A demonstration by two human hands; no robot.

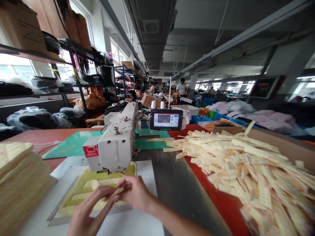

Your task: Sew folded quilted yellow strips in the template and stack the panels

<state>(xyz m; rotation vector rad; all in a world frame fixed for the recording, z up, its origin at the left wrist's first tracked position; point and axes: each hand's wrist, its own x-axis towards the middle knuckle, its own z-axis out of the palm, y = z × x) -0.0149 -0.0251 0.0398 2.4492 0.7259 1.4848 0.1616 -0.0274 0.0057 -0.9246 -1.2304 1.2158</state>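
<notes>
My left hand (90,209) and my right hand (134,193) meet just in front of the white sewing machine (118,139). Both pinch a narrow pale-yellow fabric strip (115,192) between their fingertips. Under the hands lies a yellow-green template frame (81,186) with patterned cloth inside it, on a grey plate below the machine's head. A large heap of similar cut strips (248,170) covers the red table to the right. On my left stands a tall stack of pale-yellow fabric pieces (19,180).
A control panel with a screen (166,120) sits behind the machine, by two thread cones (157,105). A green cutting mat (73,144) lies at back left. Shelving with boxes and bags lines the left wall. People stand far back in the aisle.
</notes>
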